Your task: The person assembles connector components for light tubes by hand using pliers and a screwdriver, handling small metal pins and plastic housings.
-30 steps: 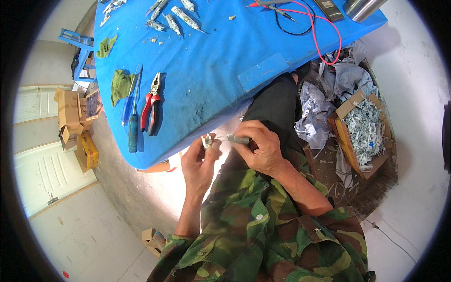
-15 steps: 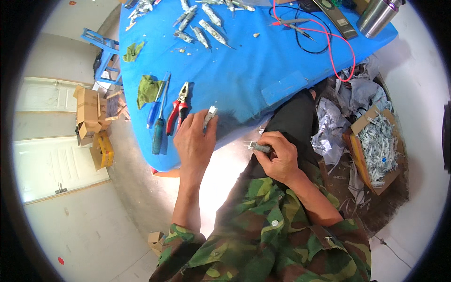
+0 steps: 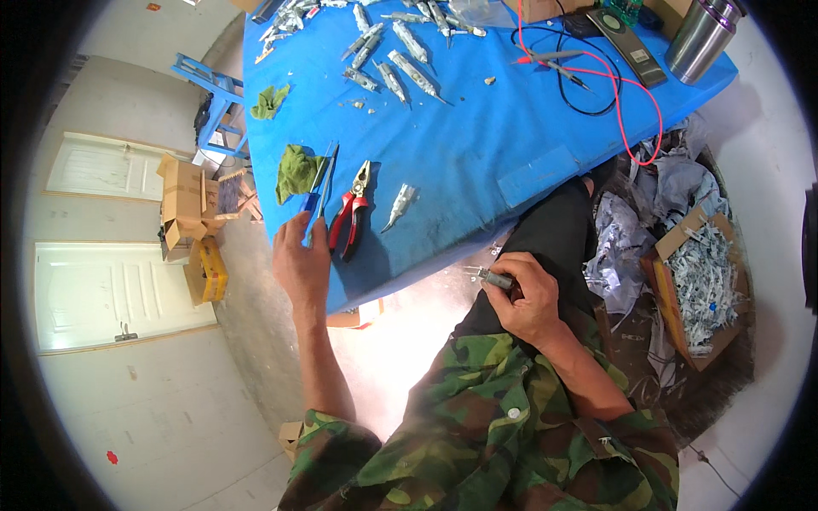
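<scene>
My left hand [image 3: 302, 260] is at the table's near left edge, its fingers closed round the handle of a screwdriver [image 3: 327, 183], which they hide. A second screwdriver with a blue handle [image 3: 310, 201] lies against it. Just right of that hand are red-handled pliers [image 3: 352, 209] with their jaws pointing away. Over my lap, my right hand [image 3: 528, 298] grips a small grey cylindrical part [image 3: 496, 278] with thin metal prongs pointing left. A slim whitish part [image 3: 400, 206] with a pointed end lies on the blue cloth beyond the pliers.
Green rags [image 3: 298, 174] lie on the blue-covered table [image 3: 460, 128]. Several similar whitish parts [image 3: 413, 75] are spread at the far side. Test leads [image 3: 615, 77], a steel flask [image 3: 702, 38] and a box of scraps [image 3: 700, 285] are to the right.
My left hand has let go of the whitish part, now on the cloth, and moved left onto the screwdriver. My right hand still holds the grey part. The whole view has shifted slightly.
</scene>
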### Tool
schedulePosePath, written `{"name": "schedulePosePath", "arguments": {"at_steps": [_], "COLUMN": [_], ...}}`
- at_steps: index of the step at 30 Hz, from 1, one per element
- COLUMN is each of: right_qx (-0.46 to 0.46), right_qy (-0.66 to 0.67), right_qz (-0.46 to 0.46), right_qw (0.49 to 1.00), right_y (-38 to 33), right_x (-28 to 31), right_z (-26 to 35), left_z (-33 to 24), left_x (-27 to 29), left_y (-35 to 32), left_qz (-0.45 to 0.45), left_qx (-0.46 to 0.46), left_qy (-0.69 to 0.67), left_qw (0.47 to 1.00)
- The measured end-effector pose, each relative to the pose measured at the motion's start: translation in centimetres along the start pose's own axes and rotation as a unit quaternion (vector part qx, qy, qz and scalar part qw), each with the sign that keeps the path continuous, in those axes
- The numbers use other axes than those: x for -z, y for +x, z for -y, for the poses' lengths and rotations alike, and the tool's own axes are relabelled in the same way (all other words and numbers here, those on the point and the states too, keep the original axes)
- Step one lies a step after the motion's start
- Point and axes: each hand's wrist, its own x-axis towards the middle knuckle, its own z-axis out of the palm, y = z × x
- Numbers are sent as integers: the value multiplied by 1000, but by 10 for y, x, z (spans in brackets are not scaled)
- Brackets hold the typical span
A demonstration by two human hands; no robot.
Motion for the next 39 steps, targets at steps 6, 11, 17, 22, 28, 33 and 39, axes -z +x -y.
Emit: {"name": "schedulePosePath", "arguments": {"at_steps": [6,11,17,22,28,33,39], "right_qx": [-33,-84,-204,-252,-233,-238,-249], "right_qy": [33,58,66,166,209,169,148], "right_qz": [18,12,30,22,-23,-18,-43], "right_qw": [999,995,976,953,950,956,956], "right_y": [-2,-5,2,4,5,7,8], "right_x": [1,1,10,9,8,10,12], "right_z": [2,1,12,9,9,11,11], "left_z": [64,96,46,-45,-93,-93,-102], "left_x": [-17,-36,-1,54,67,71,73], "left_y": [24,47,34,-27,-96,-118,-119], "left_qz": [51,123,80,209,256,243,239], "left_qx": [48,50,8,74,16,-47,-98], "left_qy": [-18,-74,-110,-321,-398,-350,-285], "left_qw": [997,988,991,921,881,903,923]}}
